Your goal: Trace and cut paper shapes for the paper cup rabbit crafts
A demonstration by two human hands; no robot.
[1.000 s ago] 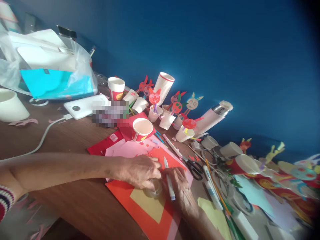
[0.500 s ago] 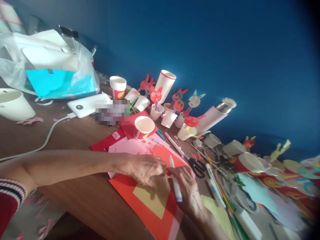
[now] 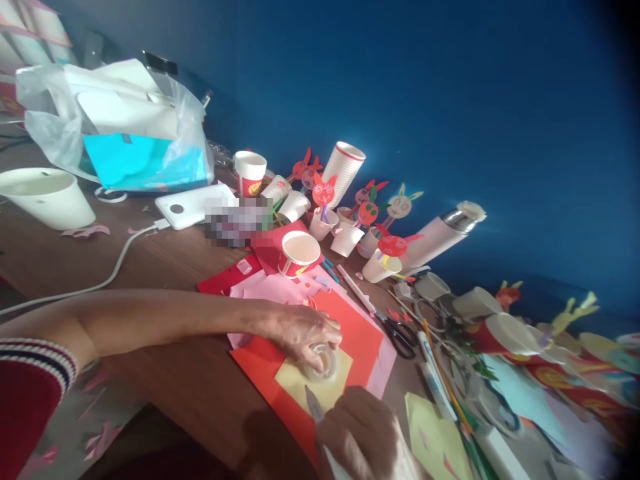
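My left hand (image 3: 310, 333) presses a round translucent ring (image 3: 325, 365), like a roll of clear tape, flat onto a square of yellow paper (image 3: 290, 379). Its fingers curl over the ring's far and left edges. Under the yellow square lie sheets of orange-red paper (image 3: 267, 365) and pink paper (image 3: 383, 380). My right hand (image 3: 367, 433) is closed round a white marker (image 3: 315, 405), close below the ring. The marker's tip points up and left over the yellow paper, near the ring; whether it touches the paper I cannot tell.
Beyond my hands stands a red-and-white paper cup (image 3: 300, 257). Black-handled scissors (image 3: 400, 337) and a pink marker (image 3: 356, 290) lie to the right. Paper rabbit figures in small cups (image 3: 383, 267) line the blue wall beside a thermos (image 3: 435, 240). A power bank (image 3: 193, 205) lies left.
My left hand now holds the translucent ring down on the yellow paper. My right hand has moved down toward me, and its marker now points at the yellow square.
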